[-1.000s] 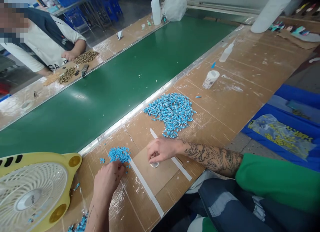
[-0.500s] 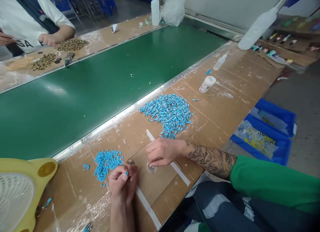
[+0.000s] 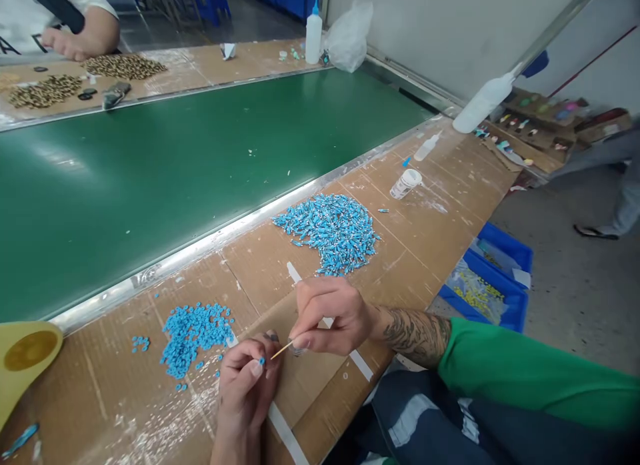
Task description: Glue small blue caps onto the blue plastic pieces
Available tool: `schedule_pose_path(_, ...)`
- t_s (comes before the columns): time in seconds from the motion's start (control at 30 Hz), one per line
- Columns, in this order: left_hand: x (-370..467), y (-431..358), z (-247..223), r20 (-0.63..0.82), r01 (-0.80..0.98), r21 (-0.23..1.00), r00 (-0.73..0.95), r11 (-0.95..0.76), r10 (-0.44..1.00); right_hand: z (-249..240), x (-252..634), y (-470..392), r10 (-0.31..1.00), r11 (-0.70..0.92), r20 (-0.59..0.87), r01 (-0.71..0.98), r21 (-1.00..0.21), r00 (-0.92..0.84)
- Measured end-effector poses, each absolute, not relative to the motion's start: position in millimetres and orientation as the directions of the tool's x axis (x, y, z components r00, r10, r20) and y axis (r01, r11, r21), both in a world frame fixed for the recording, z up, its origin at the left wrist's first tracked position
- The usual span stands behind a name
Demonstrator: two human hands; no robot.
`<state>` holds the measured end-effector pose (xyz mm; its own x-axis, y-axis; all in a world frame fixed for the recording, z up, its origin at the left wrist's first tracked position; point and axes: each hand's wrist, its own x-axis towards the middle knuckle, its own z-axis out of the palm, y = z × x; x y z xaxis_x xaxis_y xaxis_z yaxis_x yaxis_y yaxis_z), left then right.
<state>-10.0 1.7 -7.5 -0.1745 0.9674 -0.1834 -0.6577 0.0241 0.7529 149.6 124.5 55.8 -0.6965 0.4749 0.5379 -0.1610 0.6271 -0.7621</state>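
My left hand (image 3: 246,381) pinches a small blue ring (image 3: 261,361) between thumb and forefinger. In my right hand (image 3: 333,316) is a thin wooden toothpick (image 3: 281,350), its tip pointing at the ring and close to it. A small round clear dish (image 3: 299,351) is partly hidden behind the right fingers. Left of my left hand lies a pile of small blue rings (image 3: 193,335). Beyond my right hand is a larger heap of slender blue pieces with pale ends (image 3: 335,231).
A green conveyor belt (image 3: 200,158) runs behind the cardboard-covered bench. A white tub (image 3: 405,183) and squeeze bottles (image 3: 484,105) stand at the right. A yellow basket edge (image 3: 25,365) is at the left. Across the belt, a co-worker's hand (image 3: 65,43) is near brown pieces.
My right hand has lifted from the clear dish and moved toward the left hand, bringing the toothpick into view. The camera view has shifted, and the co-worker's arm has moved.
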Motion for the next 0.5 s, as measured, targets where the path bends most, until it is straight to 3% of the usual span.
schedule_pose_path(0.2,-9.7,0.5,-8.2,-0.193,-0.659,0.75,-0.15,0.047,0.97,51.3,146.5,127.1,0.455,0.631,0.575,-0.21,-0.747,-0.68)
schedule_pose_path(0.5,-8.8,3.6,-8.3,-0.206,-0.631,0.772,-0.142,0.072,0.968,45.1,147.7,126.8,0.424,0.616,0.48,-0.143,-0.774,-0.768)
